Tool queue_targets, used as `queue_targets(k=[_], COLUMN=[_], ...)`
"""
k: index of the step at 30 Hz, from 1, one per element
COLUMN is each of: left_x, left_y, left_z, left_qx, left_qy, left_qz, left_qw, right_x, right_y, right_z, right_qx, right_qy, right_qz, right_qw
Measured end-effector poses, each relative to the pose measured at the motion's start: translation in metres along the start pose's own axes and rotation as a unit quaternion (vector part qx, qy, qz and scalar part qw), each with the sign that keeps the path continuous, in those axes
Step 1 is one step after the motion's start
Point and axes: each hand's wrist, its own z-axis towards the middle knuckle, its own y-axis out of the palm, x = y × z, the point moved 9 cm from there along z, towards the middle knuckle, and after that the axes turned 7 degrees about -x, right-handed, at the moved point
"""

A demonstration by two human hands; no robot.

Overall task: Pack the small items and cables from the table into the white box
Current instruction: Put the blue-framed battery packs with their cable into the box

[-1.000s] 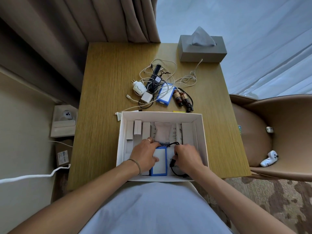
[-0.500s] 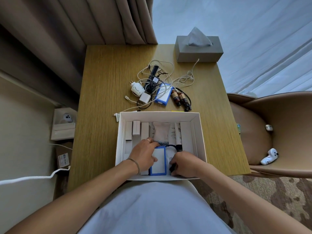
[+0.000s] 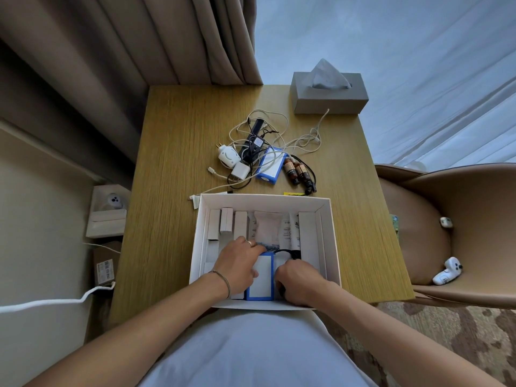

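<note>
Compared with a second ago, the right hand [image 3: 300, 282] has come closer to the blue-edged pack [image 3: 259, 276] in the near part of the white box [image 3: 331, 236], and its fingers are now curled down over the black cable [image 3: 287, 252], so less of this cable shows near the hand; whether the fingers really pinch it cannot be told, because they are hidden under the hand. The left hand [image 3: 240, 265] lies in almost the same place, with fingers bent and resting on the left side of the pack, the thumb on its top. As a judgement, the person is pressing the pack and its cable into place, so this item is nearly packed. On the table [image 3: 178, 152], far from the box, the pile is unchanged: one second blue-edged pack [image 3: 269, 170], two white plugs [image 3: 227, 155], two brown bottles [image 3: 296, 171], one black strip [image 3: 252, 143] and a tangle of white cables [image 3: 303, 141] whose number cannot be told. These still wait, so much of the task remains
</note>
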Motion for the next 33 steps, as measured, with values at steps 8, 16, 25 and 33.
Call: queue_targets(k=[8, 16, 25, 33], left_x=[-0.005, 0.007, -0.004, -0.041], left_y=[0.001, -0.063, -0.180, -0.131], left_z=[-0.009, -0.025, 0.036, 0.151], left_qx=[0.025, 0.140, 0.225, -0.065], left_qy=[-0.016, 0.004, -0.008, -0.218], left_qz=[-0.065, -0.128, -0.140, -0.101], left_qw=[0.997, 0.982, 0.964, 0.969], right_x=[0.005, 0.024, 0.092, 0.134], right_y=[-0.005, -0.178, -0.233, -0.244], right_z=[0.005, -0.033, 0.028, 0.049], right_qx=[-0.037, 0.279, 0.259, 0.264], right_qy=[0.019, -0.018, 0.088, 0.117], right_qz=[0.161, 0.223, 0.296, 0.372], right_qw=[0.986, 0.934, 0.915, 0.882])
